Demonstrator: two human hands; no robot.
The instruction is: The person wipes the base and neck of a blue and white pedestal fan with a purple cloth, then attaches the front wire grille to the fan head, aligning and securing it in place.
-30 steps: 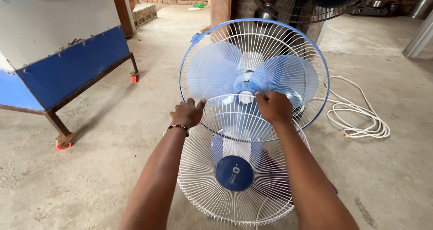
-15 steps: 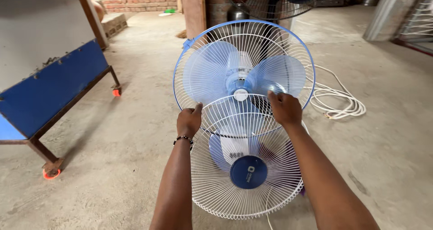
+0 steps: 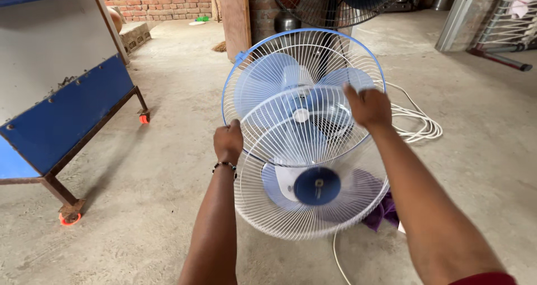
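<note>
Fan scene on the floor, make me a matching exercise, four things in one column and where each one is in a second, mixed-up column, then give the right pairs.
Things:
1. front grille
2. coiled white cord
3. purple cloth
4. blue metal cart

Places:
A. far left, on orange-wheeled legs
B. held at its rim by the left hand and right hand
C. on the concrete, right of the fan
D. under the grille's lower right edge

Pairs: 1-B, 2-C, 3-D, 4-A

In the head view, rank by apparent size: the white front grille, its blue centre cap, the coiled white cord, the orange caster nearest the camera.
1. White front grille
2. Coiled white cord, though it lies farther off
3. Blue centre cap
4. Orange caster
</note>
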